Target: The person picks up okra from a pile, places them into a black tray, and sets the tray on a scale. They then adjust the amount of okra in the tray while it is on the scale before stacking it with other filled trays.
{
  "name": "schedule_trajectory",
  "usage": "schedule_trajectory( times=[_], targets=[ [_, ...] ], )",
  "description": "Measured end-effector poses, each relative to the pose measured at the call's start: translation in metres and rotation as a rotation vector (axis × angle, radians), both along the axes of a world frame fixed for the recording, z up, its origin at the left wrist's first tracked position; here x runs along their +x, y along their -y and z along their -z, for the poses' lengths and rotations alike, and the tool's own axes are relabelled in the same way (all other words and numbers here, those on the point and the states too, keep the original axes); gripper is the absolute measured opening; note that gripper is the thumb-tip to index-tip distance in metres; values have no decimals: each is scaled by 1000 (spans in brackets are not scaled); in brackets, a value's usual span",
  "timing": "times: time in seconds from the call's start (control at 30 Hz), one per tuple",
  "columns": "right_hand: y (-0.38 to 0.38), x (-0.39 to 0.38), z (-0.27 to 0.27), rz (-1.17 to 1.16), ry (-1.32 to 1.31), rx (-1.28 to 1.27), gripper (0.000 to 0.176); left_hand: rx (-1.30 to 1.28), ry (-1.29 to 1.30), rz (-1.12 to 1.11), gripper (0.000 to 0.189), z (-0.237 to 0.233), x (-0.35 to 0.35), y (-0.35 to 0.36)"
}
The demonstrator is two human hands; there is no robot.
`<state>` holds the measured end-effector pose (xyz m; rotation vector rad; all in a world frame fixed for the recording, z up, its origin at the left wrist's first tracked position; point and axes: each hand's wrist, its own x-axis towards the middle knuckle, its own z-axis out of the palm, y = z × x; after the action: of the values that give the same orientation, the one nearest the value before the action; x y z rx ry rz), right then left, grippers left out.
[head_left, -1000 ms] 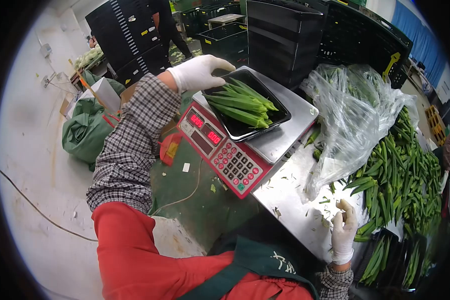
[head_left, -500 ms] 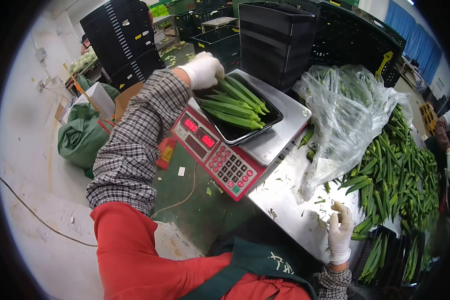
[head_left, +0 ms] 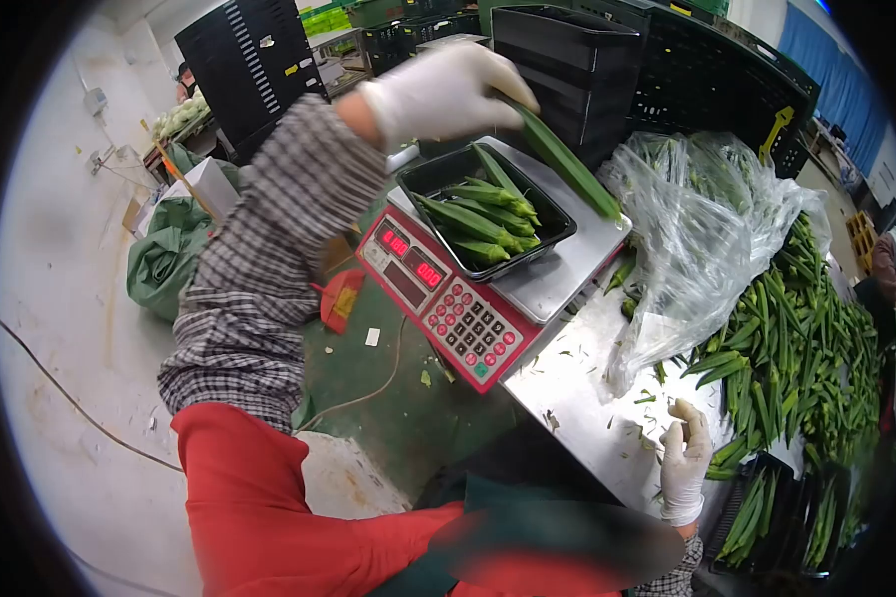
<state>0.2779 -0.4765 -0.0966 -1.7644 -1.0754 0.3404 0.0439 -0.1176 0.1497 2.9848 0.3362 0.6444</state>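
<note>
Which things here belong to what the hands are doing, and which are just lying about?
In use: left hand, holding one okra pod over the black tray of okra on the scale; right hand, resting by the okra pile.
Lying about: plastic bag, green sacks, stacked black crates.

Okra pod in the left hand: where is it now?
Head view, upper middle: the left hand holds the okra pod in the air over the scale, just right of the black tray, slanting down toward the plastic bag.
</note>
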Motion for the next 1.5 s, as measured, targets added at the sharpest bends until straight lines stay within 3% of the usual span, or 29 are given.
schedule_trajectory(
  times=[0.1, 0.23, 0.27, 0.37, 0.47, 0.57, 0.6, 0.63, 0.7, 0.77, 0.87, 0.97, 1.07, 1.17, 1.2, 1.23, 1.27, 1.3, 1.33, 1.37, 1.43, 1.5],
  targets=[
    [4, -1, 3, -11, 12, 3, 29, -62, -50, 193, 20, 38, 52, 13],
    [10, -10, 0, 39, -67, -14, 28, -94, 1, 253, 21, 80, 117, 36],
    [11, -16, -9, 60, -77, -29, 27, 50, 20, 225, 29, 83, 125, 39],
    [19, -11, -10, 108, -119, -57, 27, 129, 240, 346, 41, 55, 122, 20],
    [19, -11, -8, 150, -293, -57, 28, 61, 217, 123, 47, 34, 73, -10],
    [15, 1, 16, 73, -134, -35, 27, 27, -10, -19, 42, 47, 31, -32],
    [8, -1, 11, 13, 89, 7, 26, 9, -95, -75, 41, 54, 24, -32],
    [3, -5, 7, 19, 2, -2, 26, -11, -178, -129, 40, 64, 19, -30],
    [-2, -13, 1, 37, -170, -26, 26, 39, -172, -101, 40, 93, 13, -36],
    [-3, -13, -1, 32, -35, 8, 24, 23, -157, -121, 45, 121, 11, -39],
    [1, -12, -8, 21, -12, -21, 24, 157, -151, -192, 46, 121, 12, -18],
    [0, -13, -5, 62, 16, -11, 22, 111, -105, -243, 46, 126, 17, -12],
    [-3, -14, 3, 29, 104, 21, 24, -129, 41, -173, 34, 123, 25, -6],
    [-5, -18, 8, 48, 54, 62, 26, -415, 170, -291, 29, 147, 11, -37],
    [-3, -17, 14, 57, 131, 75, 24, -148, 14, -295, 29, 136, 11, -34],
    [0, -17, 17, 48, 209, 89, 22, 166, -66, -155, 32, 146, -1, -48],
    [3, -18, 16, 64, 214, 76, 22, -178, -38, -171, 33, 154, -3, -62],
    [5, -18, 14, 71, 220, 64, 22, -304, -81, -229, 33, 147, 1, -51],
    [7, -18, 12, 71, 227, 53, 22, -157, -104, -140, 34, 147, 0, -50],
    [8, -17, 12, 75, 220, 62, 22, -215, -118, -192, 34, 145, 1, -48],
    [10, -17, 16, 74, 205, 76, 23, -216, -127, -93, 34, 141, 2, -46],
    [16, -15, 14, 82, 198, 108, 23, -406, 122, -109, 36, 128, -2, -58]
  ],
)
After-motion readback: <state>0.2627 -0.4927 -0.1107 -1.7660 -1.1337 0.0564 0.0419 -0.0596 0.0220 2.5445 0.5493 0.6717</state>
